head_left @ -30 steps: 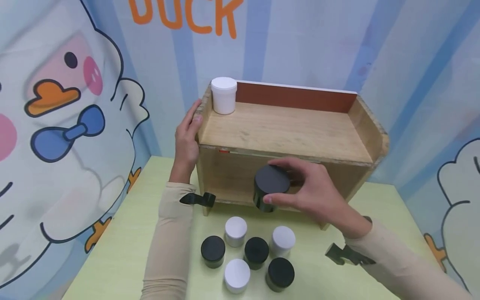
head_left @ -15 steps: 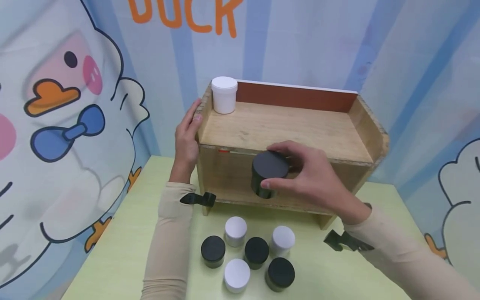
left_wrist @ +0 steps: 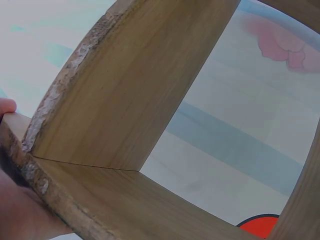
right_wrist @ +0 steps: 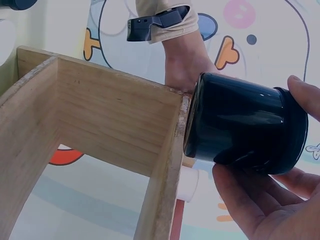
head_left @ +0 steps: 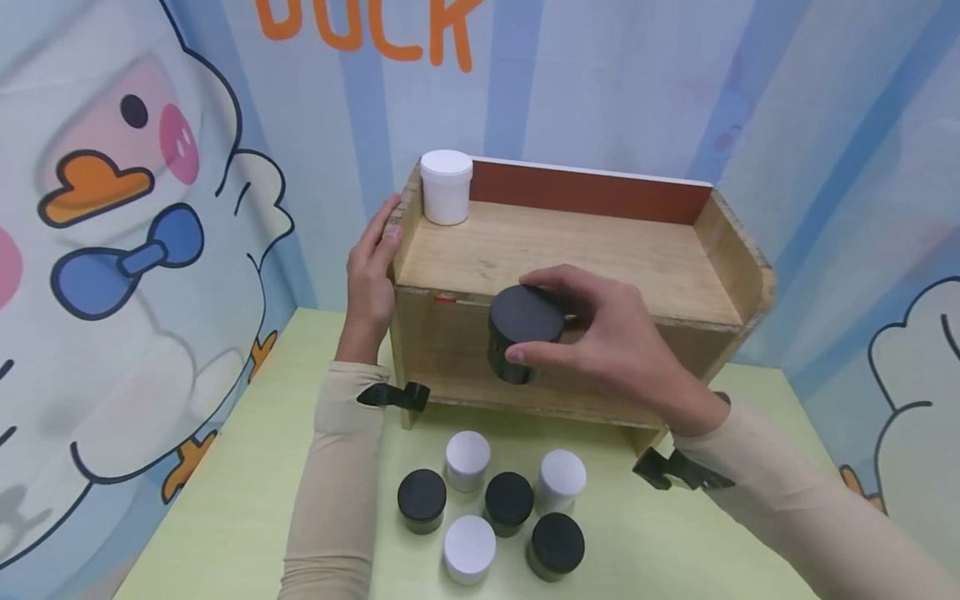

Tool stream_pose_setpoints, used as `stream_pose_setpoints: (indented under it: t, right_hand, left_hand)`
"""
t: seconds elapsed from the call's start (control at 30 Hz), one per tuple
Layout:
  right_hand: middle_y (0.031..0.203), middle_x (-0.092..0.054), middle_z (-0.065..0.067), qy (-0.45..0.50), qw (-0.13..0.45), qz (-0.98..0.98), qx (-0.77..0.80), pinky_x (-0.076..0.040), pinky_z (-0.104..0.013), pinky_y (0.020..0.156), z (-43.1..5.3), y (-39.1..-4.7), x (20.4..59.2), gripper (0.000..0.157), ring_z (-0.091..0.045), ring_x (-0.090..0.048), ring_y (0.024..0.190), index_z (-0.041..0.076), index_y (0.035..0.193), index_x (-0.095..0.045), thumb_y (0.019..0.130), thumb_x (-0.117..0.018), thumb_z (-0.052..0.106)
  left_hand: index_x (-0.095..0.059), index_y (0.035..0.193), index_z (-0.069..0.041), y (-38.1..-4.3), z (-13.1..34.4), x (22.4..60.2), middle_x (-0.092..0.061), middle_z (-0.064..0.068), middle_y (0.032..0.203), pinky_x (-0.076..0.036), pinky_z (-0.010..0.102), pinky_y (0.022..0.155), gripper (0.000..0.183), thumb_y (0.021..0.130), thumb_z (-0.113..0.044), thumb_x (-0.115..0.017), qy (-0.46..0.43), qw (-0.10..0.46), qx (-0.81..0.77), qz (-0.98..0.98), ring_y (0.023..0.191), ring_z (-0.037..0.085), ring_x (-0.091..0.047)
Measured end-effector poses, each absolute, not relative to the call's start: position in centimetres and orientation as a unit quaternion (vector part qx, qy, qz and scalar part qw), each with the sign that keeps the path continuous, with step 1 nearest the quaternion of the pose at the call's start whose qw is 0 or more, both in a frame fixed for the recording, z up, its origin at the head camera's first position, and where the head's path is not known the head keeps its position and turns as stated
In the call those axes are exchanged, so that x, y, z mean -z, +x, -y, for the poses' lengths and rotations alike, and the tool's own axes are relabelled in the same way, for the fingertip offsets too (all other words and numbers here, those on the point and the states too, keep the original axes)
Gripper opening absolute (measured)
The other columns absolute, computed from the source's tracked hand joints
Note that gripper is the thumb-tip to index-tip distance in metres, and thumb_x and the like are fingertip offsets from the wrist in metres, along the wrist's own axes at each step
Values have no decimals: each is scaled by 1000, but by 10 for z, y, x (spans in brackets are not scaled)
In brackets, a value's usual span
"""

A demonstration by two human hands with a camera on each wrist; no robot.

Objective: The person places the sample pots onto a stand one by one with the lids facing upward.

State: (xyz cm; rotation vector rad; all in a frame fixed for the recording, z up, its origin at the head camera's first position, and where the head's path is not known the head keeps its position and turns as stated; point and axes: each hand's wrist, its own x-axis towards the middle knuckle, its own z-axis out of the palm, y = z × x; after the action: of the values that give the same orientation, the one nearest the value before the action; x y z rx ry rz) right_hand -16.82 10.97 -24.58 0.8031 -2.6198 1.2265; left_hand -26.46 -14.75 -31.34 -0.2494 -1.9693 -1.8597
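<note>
My right hand (head_left: 618, 342) holds a black lidded jar (head_left: 527, 321) upright between thumb and fingers. The jar hangs in front of the upper board's front edge of a wooden two-tier shelf (head_left: 555, 250). In the right wrist view, the glossy jar (right_wrist: 240, 125) appears close beside the board's edge; whether they touch I cannot tell. My left hand (head_left: 371, 283) rests against the outside of the shelf's left side panel, fingers fairly straight. A white lidded jar (head_left: 447, 192) stands in the upper tier's left back corner. The left wrist view shows the shelf's wooden boards (left_wrist: 115, 85) with rough edges.
On the pale green table (head_left: 225, 467) before the shelf stand several jars, among them a white jar (head_left: 468, 458), a black jar (head_left: 422, 498) and another black jar (head_left: 556, 546). A cloth backdrop (head_left: 600, 92) with cartoon ducks hangs behind.
My right hand has lifted the black jar from in front of the lower opening up to the upper board's edge, shifting slightly left. My left hand stays on the side panel.
</note>
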Motion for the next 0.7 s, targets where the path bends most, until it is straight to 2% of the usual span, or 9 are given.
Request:
stream_pose_setpoints:
  t: [0.13, 0.37, 0.7]
  right_hand:
    - [115, -72, -4, 272, 74, 868, -409, -55, -25, 82, -104, -170, 242, 59, -17, -69, 94, 13, 127, -66, 74, -89, 22]
    - [117, -71, -4, 258, 68, 861, -432, -55, -39, 87, -91, -180, 236, 58, -18, -69, 99, 14, 128, -65, 76, -88, 22]
    - [119, -70, -5, 263, 81, 850, -449, -53, -32, 85, -79, -190, 234, 57, -18, -70, 99, 11, 127, -65, 76, -87, 20]
  left_hand:
    - [-40, 155, -25, -264, 149, 314, -33, -2, 165, -23, 44, 128, 50, 106, -31, -37, -87, 205, 669, 710, 155, 17, -28]
    - [-40, 155, -22, -264, 152, 313, -34, -1, 165, -23, 44, 128, 51, 105, -31, -37, -88, 213, 665, 711, 155, 17, -28]
    - [-41, 155, -24, -265, 148, 312, -34, -3, 164, -23, 43, 128, 51, 105, -31, -39, -84, 207, 666, 711, 155, 16, -28]
